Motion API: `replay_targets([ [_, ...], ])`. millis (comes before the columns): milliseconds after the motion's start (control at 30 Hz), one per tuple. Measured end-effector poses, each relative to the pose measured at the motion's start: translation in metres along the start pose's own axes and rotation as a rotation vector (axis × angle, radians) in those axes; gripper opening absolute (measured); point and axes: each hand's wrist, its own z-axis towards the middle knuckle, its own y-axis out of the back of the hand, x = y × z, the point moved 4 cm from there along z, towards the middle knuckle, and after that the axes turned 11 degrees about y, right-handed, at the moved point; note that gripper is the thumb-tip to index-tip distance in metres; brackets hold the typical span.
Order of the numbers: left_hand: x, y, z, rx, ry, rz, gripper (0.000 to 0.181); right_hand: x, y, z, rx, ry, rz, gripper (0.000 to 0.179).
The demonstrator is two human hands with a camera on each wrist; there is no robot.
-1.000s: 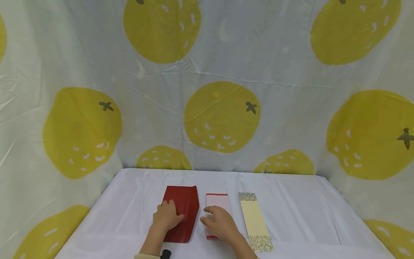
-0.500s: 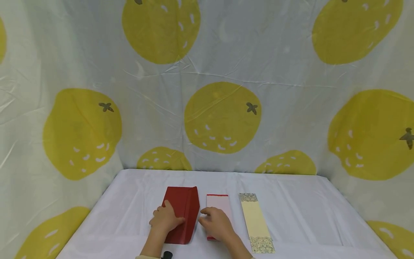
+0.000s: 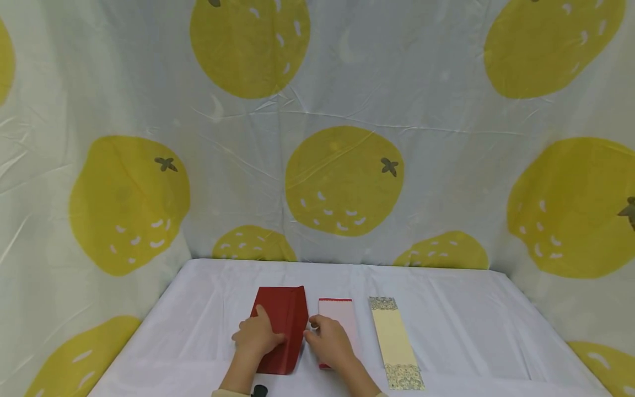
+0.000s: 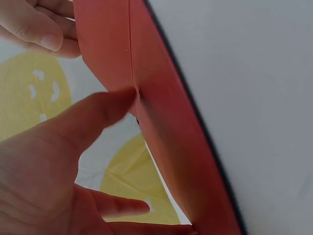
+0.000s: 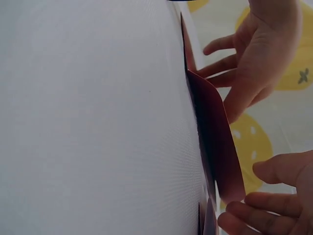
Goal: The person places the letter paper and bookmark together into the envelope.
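A red envelope (image 3: 275, 300) lies on the left part of the white tabletop (image 3: 456, 325), its long side flap (image 3: 300, 314) tilted up along the right edge. The left hand (image 3: 255, 332) rests on the envelope with fingers spread and thumb apart from them, the thumb tip at the crease beside the flap (the left wrist view shows this closely). The right hand (image 3: 331, 341) is at the flap's outer edge, its fingers extended and seeming to touch one corner, while its thumb stands apart, clear of the paper. Beneath the right hand, partly hidden by it, a pale pink card (image 3: 340, 310) with red trim at both ends lies just beside the envelope. Farther right is a long cream card (image 3: 393, 333) with patterned bands at its ends, lying slightly aslant. A white curtain (image 3: 238, 149) printed with big yellow fruits encloses the tabletop at the back and sides.
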Motion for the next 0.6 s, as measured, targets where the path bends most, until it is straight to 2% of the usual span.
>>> replay_targets([
  [133, -0.0009, -0.0014, 0.0005, -0.005, -0.008, 0.010, 0.098, -0.0009, -0.0023, 0.0011, -0.008, 0.015, -0.005, 0.027],
  [400, -0.0056, -0.0018, -0.0021, -0.013, -0.031, 0.037, 0.088, -0.0003, -0.0035, 0.0014, -0.025, 0.026, -0.005, 0.026],
  [600, -0.0064, -0.0051, 0.0000, -0.053, -0.057, 0.061, 0.086, 0.0005, -0.0038, 0.0016, -0.037, 0.023, 0.005, 0.025],
])
